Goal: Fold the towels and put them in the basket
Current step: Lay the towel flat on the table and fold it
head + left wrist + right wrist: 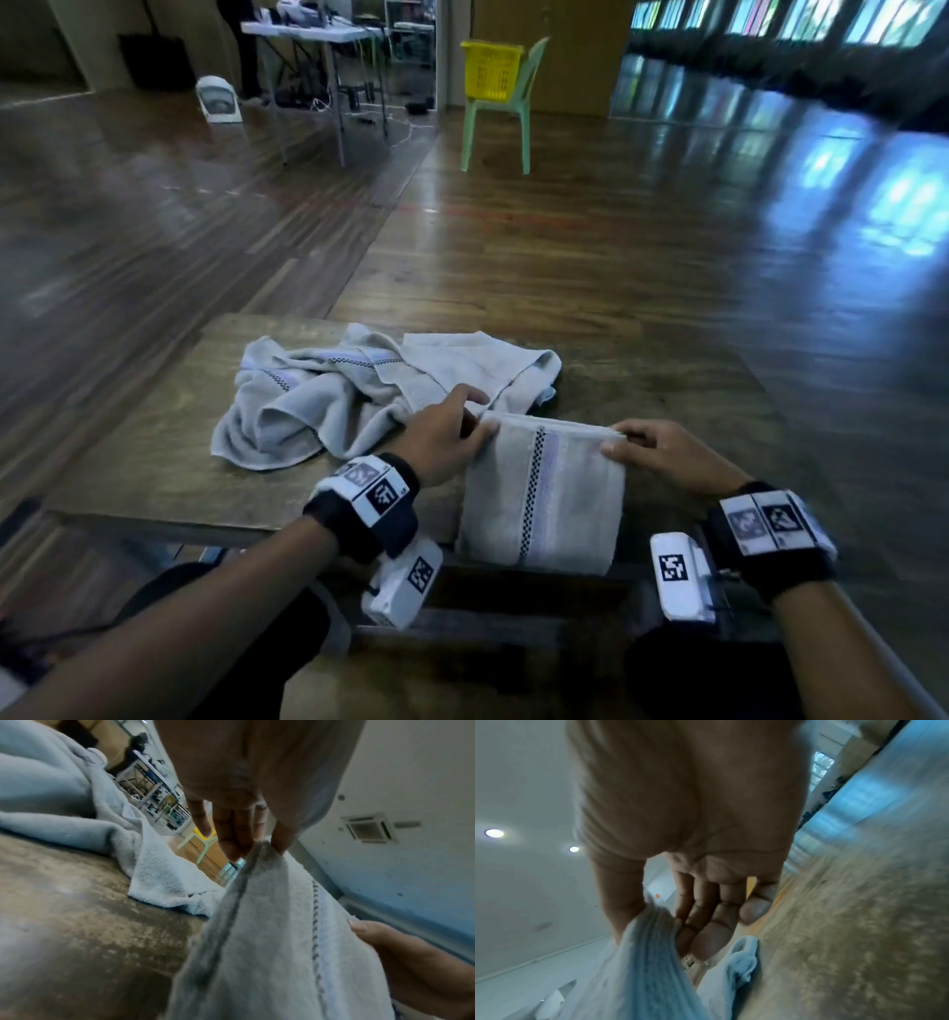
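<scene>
A folded grey towel (544, 493) with a checkered stripe hangs upright over the near edge of the wooden table (154, 442). My left hand (452, 437) pinches its top left corner between thumb and fingers (231, 841), with the towel (270, 943) drooping below. On the other side, my right hand (662, 452) pinches the top right corner; thumb and fingers (700, 939) clamp the layered edge of the towel (639, 963). A crumpled pile of unfolded grey towels (359, 395) lies just behind on the table. The yellow basket (492, 69) sits on a green chair (506, 113) far across the room.
Dark wooden floor stretches between the table and the chair. A folding table (318, 36) with equipment and cables stands at the back left, a white device (218, 100) on the floor beside it. My knees sit below the table's near edge.
</scene>
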Tool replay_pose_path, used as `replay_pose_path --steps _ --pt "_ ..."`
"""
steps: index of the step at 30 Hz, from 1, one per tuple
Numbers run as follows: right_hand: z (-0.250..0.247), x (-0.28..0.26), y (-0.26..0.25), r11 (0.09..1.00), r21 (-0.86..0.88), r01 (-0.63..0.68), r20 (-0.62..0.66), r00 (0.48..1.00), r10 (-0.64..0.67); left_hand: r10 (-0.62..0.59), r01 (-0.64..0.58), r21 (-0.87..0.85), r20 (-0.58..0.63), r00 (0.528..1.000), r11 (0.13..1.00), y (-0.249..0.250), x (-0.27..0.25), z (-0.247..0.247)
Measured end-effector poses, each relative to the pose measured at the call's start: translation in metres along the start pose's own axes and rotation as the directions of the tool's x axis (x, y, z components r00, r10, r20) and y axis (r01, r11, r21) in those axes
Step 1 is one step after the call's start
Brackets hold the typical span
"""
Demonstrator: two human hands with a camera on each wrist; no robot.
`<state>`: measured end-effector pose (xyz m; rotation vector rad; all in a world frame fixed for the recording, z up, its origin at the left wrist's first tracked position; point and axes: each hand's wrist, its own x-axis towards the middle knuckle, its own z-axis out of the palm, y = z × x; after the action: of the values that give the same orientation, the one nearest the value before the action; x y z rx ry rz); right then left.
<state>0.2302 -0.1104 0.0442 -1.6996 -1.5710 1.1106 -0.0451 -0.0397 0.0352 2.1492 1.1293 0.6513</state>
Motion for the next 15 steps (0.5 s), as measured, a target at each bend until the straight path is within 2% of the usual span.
replay_pose_path --steps 3,7,9,12,15 --pt "0.002 0.013 0.017 0.993 -0.08 -0.088 0.013 0.996 0.089 -0.073 0.064 0.056 0.172 0.982 0.996 -0.009 0.016 0.016" --pt "0.017 0.031 0.037 0.968 -0.154 -0.2 0.037 0.978 0.208 -0.2 0.169 0.142 0.247 0.948 0.975 -0.027 0.029 0.036" --pt "0.023 0.036 0.043 0.956 -0.215 -0.201 0.041 0.976 0.215 -0.208 0.128 0.279 0.277 0.938 0.952 -0.035 0.035 0.042" --pt "0.026 0.041 0.046 0.912 -0.384 -0.144 0.022 0.986 0.165 -0.17 -0.001 0.476 0.317 0.933 0.879 -0.041 0.041 0.043" --pt "0.024 0.046 0.044 0.879 -0.466 -0.103 0.012 0.992 0.122 -0.049 -0.114 0.421 0.357 0.933 0.9 -0.045 0.045 0.044"
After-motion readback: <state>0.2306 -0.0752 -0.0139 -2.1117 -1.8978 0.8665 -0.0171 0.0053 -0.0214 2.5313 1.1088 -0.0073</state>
